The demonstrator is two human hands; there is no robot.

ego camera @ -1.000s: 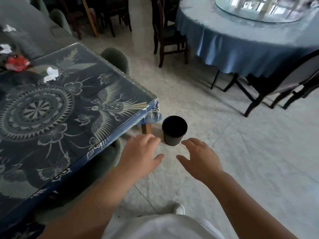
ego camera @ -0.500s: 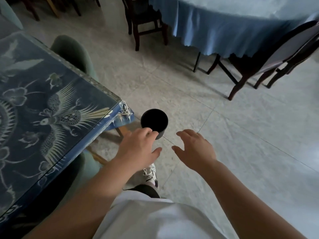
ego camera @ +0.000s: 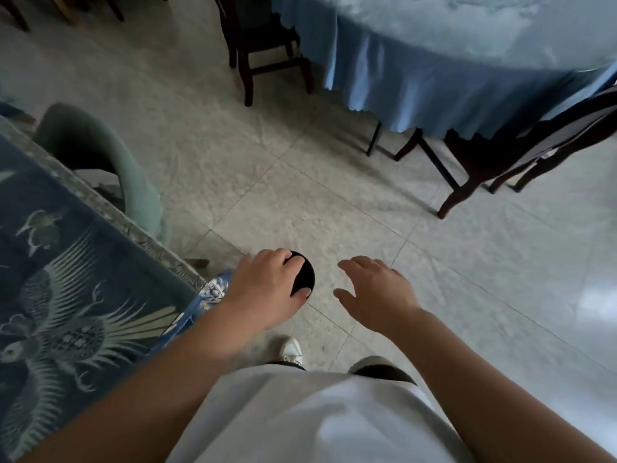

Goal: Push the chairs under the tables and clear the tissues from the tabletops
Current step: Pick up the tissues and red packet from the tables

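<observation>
My left hand [ego camera: 267,289] has its fingers spread wide over the black bin [ego camera: 304,275] on the floor; contact unclear. My right hand [ego camera: 375,290] hovers beside, fingers wide, empty. Green chair [ego camera: 133,182] sits tucked beyond my left fingers at the tabletop [ego camera: 76,295].

A single head-worn camera looks steeply down from standing height at the tiled floor [ego camera: 300,182]

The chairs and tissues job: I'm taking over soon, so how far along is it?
Looks done: the green chair sits tucked against the patterned table, whose visible corner shows no tissues. In hand: the left hand reaches over a black bin on the floor; the right hand hovers open, empty. Left: a dark chair by the round table stands pulled out.
</observation>
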